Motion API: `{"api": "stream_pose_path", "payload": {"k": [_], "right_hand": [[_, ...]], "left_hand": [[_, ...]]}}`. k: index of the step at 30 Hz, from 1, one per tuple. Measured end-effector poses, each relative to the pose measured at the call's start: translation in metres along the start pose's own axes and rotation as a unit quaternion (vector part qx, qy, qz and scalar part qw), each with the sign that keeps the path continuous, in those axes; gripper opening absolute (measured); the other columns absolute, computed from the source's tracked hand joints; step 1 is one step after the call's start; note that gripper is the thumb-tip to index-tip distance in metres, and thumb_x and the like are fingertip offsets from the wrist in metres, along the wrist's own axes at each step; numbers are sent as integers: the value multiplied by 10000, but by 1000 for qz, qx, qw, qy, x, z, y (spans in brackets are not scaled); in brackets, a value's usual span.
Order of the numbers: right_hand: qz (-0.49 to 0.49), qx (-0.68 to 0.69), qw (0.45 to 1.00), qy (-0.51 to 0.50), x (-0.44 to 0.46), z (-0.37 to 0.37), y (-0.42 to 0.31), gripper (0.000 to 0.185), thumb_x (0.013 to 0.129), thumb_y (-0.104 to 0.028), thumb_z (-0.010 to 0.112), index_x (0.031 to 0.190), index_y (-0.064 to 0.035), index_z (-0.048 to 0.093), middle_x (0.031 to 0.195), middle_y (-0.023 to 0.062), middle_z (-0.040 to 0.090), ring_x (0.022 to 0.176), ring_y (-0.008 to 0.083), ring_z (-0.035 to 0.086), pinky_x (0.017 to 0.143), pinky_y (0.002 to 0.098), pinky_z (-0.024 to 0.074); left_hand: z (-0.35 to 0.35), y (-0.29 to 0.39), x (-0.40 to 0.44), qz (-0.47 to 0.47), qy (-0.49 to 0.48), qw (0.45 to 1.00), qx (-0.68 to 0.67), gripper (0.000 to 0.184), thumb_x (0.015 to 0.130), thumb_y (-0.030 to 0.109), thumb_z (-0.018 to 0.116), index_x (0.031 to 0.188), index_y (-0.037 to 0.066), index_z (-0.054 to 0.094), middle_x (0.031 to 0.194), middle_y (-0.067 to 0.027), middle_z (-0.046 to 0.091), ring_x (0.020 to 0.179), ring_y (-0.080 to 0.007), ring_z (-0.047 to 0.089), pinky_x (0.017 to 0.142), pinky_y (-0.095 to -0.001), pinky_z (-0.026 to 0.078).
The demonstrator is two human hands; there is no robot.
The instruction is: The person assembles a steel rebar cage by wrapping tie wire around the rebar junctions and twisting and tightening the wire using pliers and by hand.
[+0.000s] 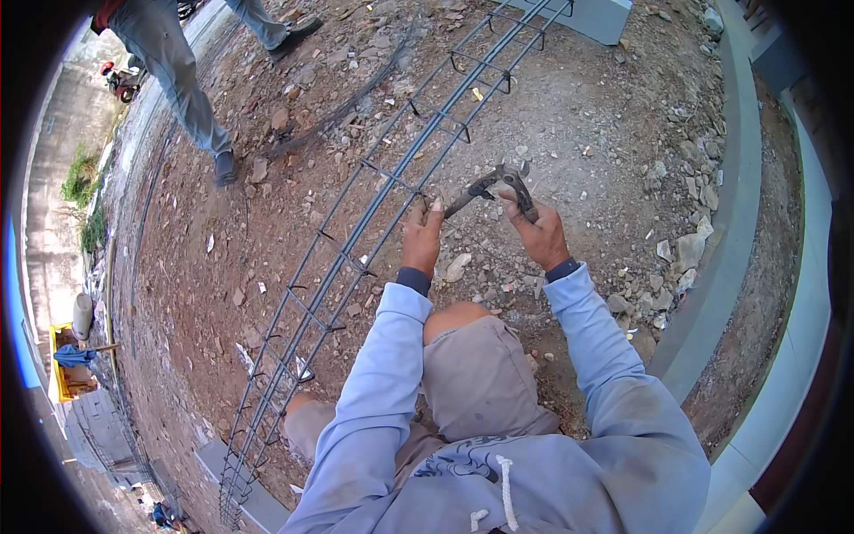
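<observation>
A pair of pincers (483,186) is held out ahead of me with its handles spread apart and its head up to the right. My left hand (422,236) is closed around the end of one handle, right beside the long rebar cage (391,182). Whether those fingers also touch the bars, I cannot tell. The other handle is gripped by my right hand (539,237), thumb on top. The cage runs diagonally from the top to the lower left, with square stirrups spaced along its bars.
Rubble and stones (689,254) lie on the dirt at right, beside a concrete curb (734,169). A grey block (587,16) supports the cage's far end, another grey piece (240,489) its near end. A person's legs (182,80) stand at upper left.
</observation>
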State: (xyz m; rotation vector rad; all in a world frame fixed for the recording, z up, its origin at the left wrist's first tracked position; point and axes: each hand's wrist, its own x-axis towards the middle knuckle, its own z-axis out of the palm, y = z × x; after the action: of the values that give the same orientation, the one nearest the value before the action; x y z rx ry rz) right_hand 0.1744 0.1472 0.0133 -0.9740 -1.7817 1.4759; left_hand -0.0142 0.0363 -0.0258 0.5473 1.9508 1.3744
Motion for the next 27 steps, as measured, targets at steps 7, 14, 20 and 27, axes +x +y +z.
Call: {"api": "stream_pose_path", "payload": {"k": [7,14,20,27], "right_hand": [[-85,121,989,27,8,43,-10,351,909,-268,598,1179,-43,593,943,42,551,797,76,482,665,250,423],[42,377,923,-61,17,42,-35,529,952,-308,498,1367,-6,369,1204,150,557,1178,277,516,946,380,433],[73,454,883,-96,42,31,-45,374,953,-317,496,1220,-55,512,898,82,625,682,113,585,558,236,465],[211,374,893,-134,28,39,-43,276,942,-275,518,1088,-44,560,776,72,628,619,119,608,464,227,443]], "left_hand": [[-10,35,-17,-99,-136,983,-72,452,921,378,538,1224,46,496,1024,-63,665,873,-152,610,745,-280,433],[-26,24,-20,-122,-56,988,-75,362,917,410,540,1083,93,593,923,-36,653,798,-116,589,700,-280,443],[-18,11,-3,-46,10,998,40,420,920,327,535,1217,30,549,1010,-69,638,946,-150,563,809,-308,416],[-11,26,-6,-192,-50,945,-260,446,959,166,440,1375,37,343,1041,-102,631,919,-188,622,780,-342,509]]}}
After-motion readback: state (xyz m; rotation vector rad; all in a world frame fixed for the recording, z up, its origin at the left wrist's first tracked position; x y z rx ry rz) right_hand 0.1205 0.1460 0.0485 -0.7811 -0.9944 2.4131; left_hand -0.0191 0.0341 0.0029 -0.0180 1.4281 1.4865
